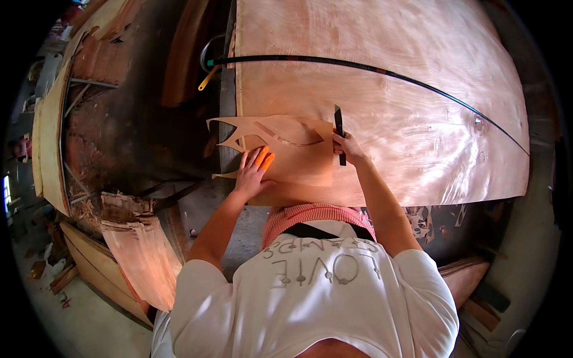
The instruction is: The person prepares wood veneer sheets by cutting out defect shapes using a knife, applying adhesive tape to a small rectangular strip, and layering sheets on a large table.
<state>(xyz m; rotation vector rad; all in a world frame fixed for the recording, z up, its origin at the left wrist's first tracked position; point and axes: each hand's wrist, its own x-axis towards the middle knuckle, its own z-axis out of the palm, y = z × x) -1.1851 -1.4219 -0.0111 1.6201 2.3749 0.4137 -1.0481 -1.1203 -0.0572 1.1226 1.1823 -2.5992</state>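
Note:
A thin piece of wood veneer [292, 164] with a jagged, torn left edge and a narrow curved gap across its upper part lies on a large veneer sheet [418, 149]. My left hand [253, 173] rests flat on the piece near its left side, fingers spread, two of them in orange finger covers. At the piece's right edge, my right hand [349, 148] grips a black knife [339, 128]. Its slanted tip points away from me. Part of the knife is hidden by the fingers.
A long, thin black rod [310, 58] arcs across the sheet's far part. Beyond the left edge is a yellow handle [208, 79]. Torn veneer strips [140, 238] stand at the lower left, near a stack of reddish sheets [101, 131]. Scraps [421, 224] lie below the sheet's near edge.

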